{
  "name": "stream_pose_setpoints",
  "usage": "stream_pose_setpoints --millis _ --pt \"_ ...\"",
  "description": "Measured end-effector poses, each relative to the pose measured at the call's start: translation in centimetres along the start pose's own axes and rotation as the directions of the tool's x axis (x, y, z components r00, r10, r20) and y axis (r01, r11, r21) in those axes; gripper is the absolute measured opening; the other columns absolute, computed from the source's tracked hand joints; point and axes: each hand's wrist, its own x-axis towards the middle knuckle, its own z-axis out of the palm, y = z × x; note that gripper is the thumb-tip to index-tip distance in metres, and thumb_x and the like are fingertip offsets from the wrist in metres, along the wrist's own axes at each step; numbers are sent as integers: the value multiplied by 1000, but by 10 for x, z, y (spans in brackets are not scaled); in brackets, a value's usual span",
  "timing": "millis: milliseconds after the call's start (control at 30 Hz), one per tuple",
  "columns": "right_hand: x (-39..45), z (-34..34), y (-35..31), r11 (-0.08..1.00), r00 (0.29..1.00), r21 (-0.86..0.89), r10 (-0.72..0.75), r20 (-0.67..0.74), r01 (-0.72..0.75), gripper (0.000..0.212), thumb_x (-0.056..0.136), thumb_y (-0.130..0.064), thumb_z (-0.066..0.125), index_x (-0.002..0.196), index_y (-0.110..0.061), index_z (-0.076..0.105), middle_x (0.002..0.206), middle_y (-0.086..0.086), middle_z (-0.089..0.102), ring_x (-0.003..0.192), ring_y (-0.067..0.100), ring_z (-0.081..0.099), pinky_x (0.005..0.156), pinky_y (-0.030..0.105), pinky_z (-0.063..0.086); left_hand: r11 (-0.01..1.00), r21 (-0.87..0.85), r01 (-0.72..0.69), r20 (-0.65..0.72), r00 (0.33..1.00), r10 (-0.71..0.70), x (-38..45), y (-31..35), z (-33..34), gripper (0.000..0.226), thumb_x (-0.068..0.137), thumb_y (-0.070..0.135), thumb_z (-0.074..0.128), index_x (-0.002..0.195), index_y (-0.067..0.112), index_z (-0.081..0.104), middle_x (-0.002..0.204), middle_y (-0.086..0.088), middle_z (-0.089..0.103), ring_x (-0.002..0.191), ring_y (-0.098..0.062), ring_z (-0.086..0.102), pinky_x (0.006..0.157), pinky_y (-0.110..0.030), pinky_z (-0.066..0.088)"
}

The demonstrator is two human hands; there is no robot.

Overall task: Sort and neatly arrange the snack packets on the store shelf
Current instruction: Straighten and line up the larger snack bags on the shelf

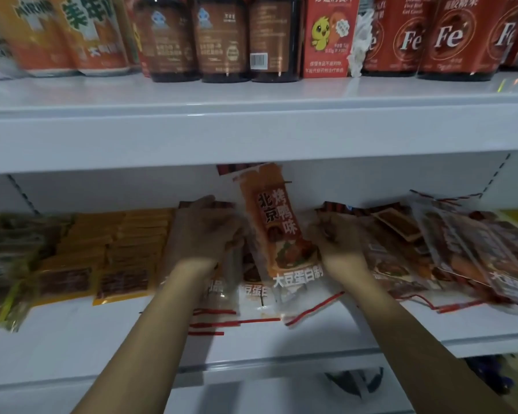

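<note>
An orange snack packet (pixel 278 231) with Chinese print stands tilted upright on the white lower shelf (pixel 251 333), between both hands. My left hand (pixel 204 231) grips its left edge together with more clear-edged packets (pixel 251 291) behind and below it. My right hand (pixel 338 243) pinches its right side. A loose, slanted heap of the same orange-brown packets (pixel 449 249) lies to the right. Neat rows of yellow packets (pixel 114 249) lie to the left. The picture is blurred by motion.
Green packets (pixel 9 258) fill the far left of the lower shelf. The upper shelf (pixel 251 127) carries orange cans (pixel 81 34), dark brown bottles (pixel 222 40), a red box (pixel 329 34) and red Fe pouches (pixel 449 37). It overhangs the hands closely.
</note>
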Motion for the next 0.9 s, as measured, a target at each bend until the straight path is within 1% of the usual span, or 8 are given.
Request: stream_pose_setpoints --millis 100,233,333,400,500,600,700,900 --pt "0 10 1 999 999 -16 51 21 -50 25 87 -41 67 96 -18 70 89 -1 75 84 16 73 77 43 59 947 310 -86 -32 994 101 -4 -1 4 58 89 5 75 136 22 47 92 9 68 67 7 67 55 -6 49" --pt "0 19 2 992 994 -68 108 29 -105 9 95 -18 68 92 -25 65 89 -10 72 81 8 70 69 20 53 767 619 -167 93 986 140 10 -6 0 24 89 22 75 109 20 62 89 14 65 73 9 56 59 1 39" --pt "-4 28 9 973 990 -200 131 45 -119 4 98 -15 62 94 -16 65 81 -14 64 74 4 64 56 2 40 563 783 -264 245 963 111 22 -24 4 9 91 34 63 91 25 63 84 12 63 83 -13 65 70 -16 47" --pt "-4 36 18 956 982 -235 186 29 -174 5 96 -12 60 93 -11 65 81 -6 65 71 10 63 52 3 38 480 823 -302 325 945 38 24 -36 6 22 89 44 50 99 28 62 99 5 66 101 -22 64 89 -41 55" --pt "-7 45 25 936 962 -230 274 8 -265 12 96 -11 62 108 -13 63 95 -1 67 69 2 57 46 2 36 326 880 -345 398 910 -112 22 -44 8 34 95 42 50 126 28 54 127 -3 58 132 -32 44 112 -62 34" --pt "-13 56 25 939 956 -186 295 4 -289 27 93 -3 65 116 -16 62 102 -4 65 80 6 62 53 2 40 313 876 -368 423 896 -131 16 -51 11 32 96 35 56 128 32 57 142 0 47 146 -30 25 119 -69 9" --pt "-18 64 29 942 951 -141 309 11 -304 40 89 2 67 124 -16 61 103 0 67 85 11 67 64 20 55 305 870 -387 443 885 -141 7 -57 12 33 97 32 55 129 34 58 149 3 42 151 -27 19 120 -69 -7" --pt "-21 52 22 929 945 -263 303 127 -262 18 94 -21 70 110 -17 64 103 0 69 86 15 68 77 29 57 244 874 -420 457 881 -121 4 -60 16 30 95 34 56 125 33 58 148 3 45 152 -26 22 121 -69 -3"
